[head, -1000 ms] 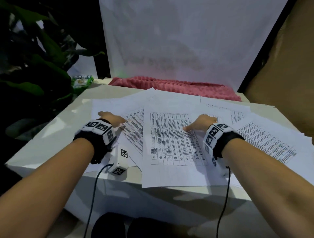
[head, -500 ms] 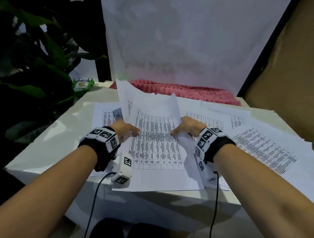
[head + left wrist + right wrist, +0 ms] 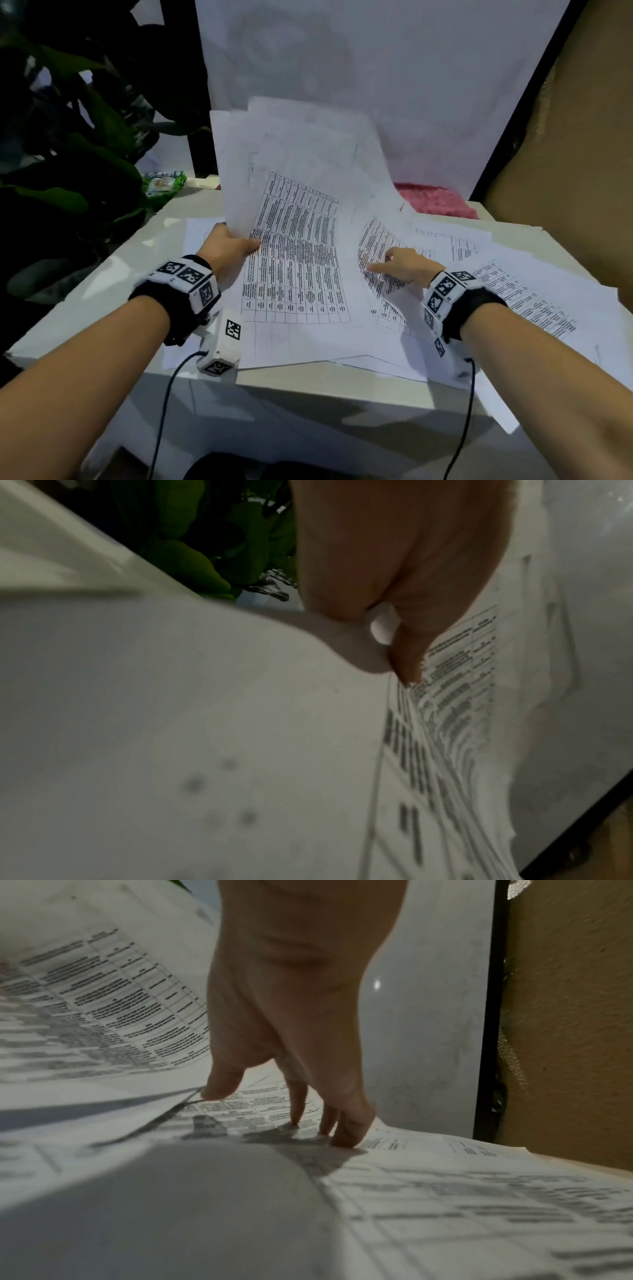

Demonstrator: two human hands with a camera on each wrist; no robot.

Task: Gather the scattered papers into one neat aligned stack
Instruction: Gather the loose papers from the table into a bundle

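While the left hand pinched a lifted sheaf of white printed papers above the white counter, the right hand pressed loose sheets beside it with straight fingers; gathering was midway, and those sheets looked next.

Pink cloth at the table's far edge — leafy plant left.

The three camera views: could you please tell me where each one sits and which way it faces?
Head: above, looking forward and down at the table; both forearms, left hand, right hand.
Left wrist: along the left hand pinching the lifted sheets.
Right wrist: along the right hand's fingertips resting on flat papers.
Shared: lifted sheets appear in all three.
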